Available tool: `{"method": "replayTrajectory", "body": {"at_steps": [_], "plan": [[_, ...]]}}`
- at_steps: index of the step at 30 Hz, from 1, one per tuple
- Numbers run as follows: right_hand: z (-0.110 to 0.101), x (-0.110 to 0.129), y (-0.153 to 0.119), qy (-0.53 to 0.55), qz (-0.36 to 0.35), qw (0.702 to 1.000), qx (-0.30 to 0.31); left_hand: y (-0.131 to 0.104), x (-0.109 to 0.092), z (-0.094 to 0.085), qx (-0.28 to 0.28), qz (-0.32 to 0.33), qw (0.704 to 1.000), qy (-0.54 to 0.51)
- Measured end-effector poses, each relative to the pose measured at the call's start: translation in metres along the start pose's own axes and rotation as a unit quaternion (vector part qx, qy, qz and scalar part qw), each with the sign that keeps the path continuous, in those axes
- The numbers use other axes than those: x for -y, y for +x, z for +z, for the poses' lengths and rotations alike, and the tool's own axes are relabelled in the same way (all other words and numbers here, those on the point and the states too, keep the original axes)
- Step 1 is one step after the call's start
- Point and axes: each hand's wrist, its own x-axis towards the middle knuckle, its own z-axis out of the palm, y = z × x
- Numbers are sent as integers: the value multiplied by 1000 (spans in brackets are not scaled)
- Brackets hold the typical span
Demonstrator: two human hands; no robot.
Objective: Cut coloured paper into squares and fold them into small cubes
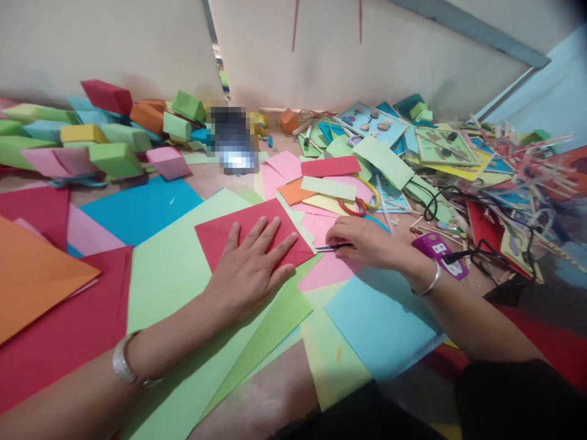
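The left hand point(252, 275), fingers spread, lies flat on one red sheet point(215, 238) atop pale-green paper point(169, 269) — the right hand point(367, 241) pinches one slim tool point(339, 247) beside it, one silver bangle point(123, 360) per wrist.

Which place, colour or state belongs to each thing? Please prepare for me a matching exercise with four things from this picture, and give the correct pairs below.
Things
1. Left hand
2. Power socket
3. Big orange sheet
4. Right hand

Places, colours, states
A. At the picture's left edge
B. Gripping a thin tool
C. Spread flat on a red sheet
D. Purple, with a black plug in it

Right pairs: 1-C, 2-D, 3-A, 4-B
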Motion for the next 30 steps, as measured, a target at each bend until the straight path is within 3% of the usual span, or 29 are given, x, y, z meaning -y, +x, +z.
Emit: {"method": "replayTrajectory", "body": {"at_steps": [10, 21, 30], "plan": [[11, -6, -12, -20, -31, 999, -33, 0, -2, -2, -9, -12, 1000, -9], [1, -16, -20, 46, -68, 996, -42, 2, -1, -2, 1, -20, 1000, -20], [5, -14, -18, 42, -62, 997, -38, 3, -5, -6, 5, -28, 999, -16]]}}
